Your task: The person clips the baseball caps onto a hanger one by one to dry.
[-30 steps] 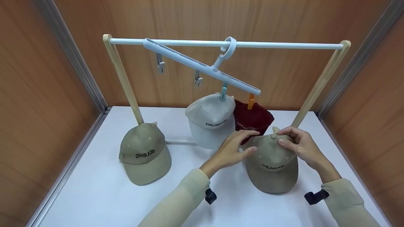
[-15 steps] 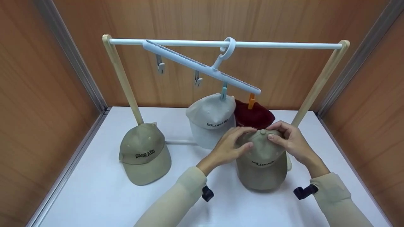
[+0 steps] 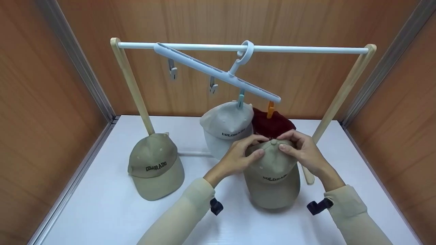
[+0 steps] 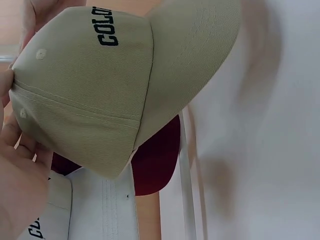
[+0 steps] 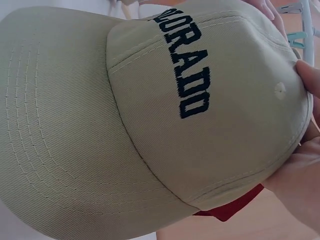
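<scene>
A khaki baseball cap [image 3: 272, 163] with COLORADO on its front is held up by both hands, brim downward. My left hand [image 3: 233, 158] grips the left side of its crown between thumb and fingers. On the crown's right side, near the top button, my right hand [image 3: 305, 154] pinches the fabric. Behind it hang a white cap [image 3: 223, 124] from a teal clip [image 3: 240, 101] and a maroon cap [image 3: 274, 124] from an orange clip [image 3: 270, 110]. Both clips are on a tilted light-blue hanger [image 3: 207, 68]. In the left wrist view, the held cap [image 4: 95, 80] partly hides the maroon one.
The hanger hooks over a white rod [image 3: 313, 49] on a rack with wooden legs [image 3: 133, 81]. Two grey clips, a left one [image 3: 173, 70] and a right one [image 3: 213, 86], hold nothing. Another khaki cap [image 3: 155, 163] is at the left leg. Wooden panels [image 3: 47, 102] enclose the white table [image 3: 102, 211].
Both hands have carried the khaki cap left, away from the rack's right leg, so that leg's foot now shows. The hanging caps and hanger stay nearly the same.
</scene>
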`<act>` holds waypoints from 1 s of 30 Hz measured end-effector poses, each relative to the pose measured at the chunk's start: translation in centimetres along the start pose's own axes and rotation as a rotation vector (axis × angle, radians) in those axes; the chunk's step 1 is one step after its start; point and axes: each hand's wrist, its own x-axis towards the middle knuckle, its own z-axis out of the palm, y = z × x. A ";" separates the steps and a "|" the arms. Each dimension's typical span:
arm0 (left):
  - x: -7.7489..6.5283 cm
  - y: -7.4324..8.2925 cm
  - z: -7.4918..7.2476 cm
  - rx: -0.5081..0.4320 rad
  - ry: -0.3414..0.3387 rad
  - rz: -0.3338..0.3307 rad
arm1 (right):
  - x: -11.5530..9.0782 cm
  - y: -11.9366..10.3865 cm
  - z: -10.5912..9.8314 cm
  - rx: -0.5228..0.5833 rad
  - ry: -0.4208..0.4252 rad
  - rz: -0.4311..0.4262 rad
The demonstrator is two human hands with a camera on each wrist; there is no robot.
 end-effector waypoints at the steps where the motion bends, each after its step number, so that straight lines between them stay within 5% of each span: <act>1: -0.1 0.1 -0.1 -0.003 -0.002 -0.004 | 0.1 0.0 0.1 0.001 -0.003 0.002; 30: -2.7 2.4 -5.3 0.038 -0.038 -0.058 | 1.2 -1.7 4.3 -0.059 -0.110 -0.063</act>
